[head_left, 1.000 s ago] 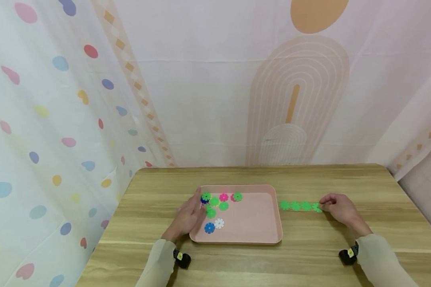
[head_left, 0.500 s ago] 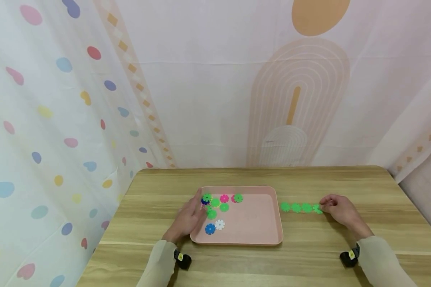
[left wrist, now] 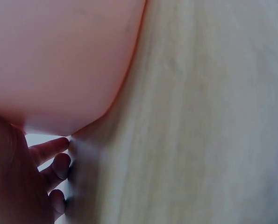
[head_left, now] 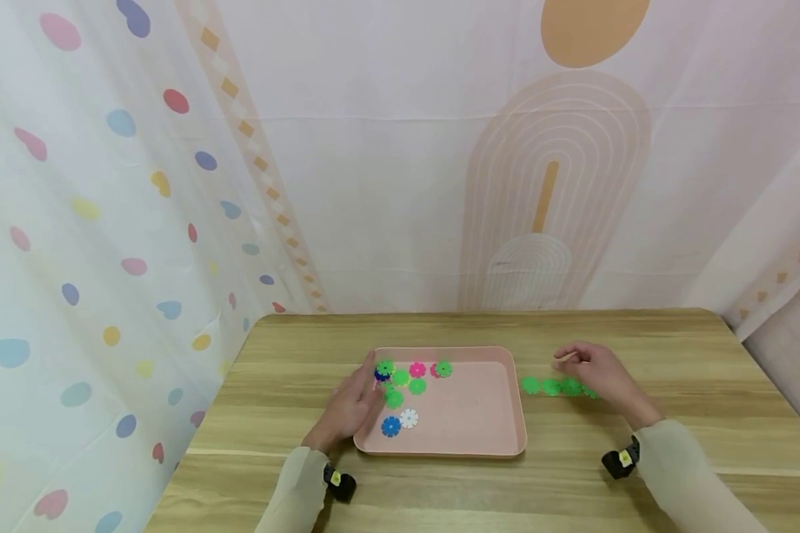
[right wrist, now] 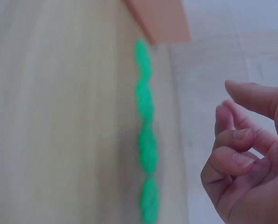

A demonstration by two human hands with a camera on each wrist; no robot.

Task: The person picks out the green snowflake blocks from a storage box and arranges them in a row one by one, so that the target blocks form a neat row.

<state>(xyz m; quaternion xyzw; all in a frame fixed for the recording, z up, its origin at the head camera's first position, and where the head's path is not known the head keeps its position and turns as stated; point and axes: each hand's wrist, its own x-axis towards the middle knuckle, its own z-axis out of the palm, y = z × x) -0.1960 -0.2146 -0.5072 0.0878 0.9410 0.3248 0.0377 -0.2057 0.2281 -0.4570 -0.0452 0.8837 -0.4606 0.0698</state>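
Note:
My left hand (head_left: 345,407) holds the left rim of a shallow pink tray (head_left: 470,414), its thumb reaching inside; in the left wrist view its fingertips (left wrist: 59,165) show by the tray's outer corner. Inside lie several snowflake discs, including green discs (head_left: 417,386), a pink disc (head_left: 417,369), a blue disc (head_left: 390,426) and a white disc (head_left: 410,418). Right of the tray, green snowflake discs (head_left: 550,386) form a straight row on the table. My right hand (head_left: 596,372) hovers over the row's right part with nothing in it, fingers loosely bent in the right wrist view.
The wooden table (head_left: 453,492) reaches back to a patterned curtain (head_left: 400,185). A spotted curtain (head_left: 93,370) hangs along the left side. Black wrist cameras (head_left: 620,463) sit on both wrists.
My right hand has let go of the green disc at the row's right end and moved left, above the row. My left hand stays at the tray.

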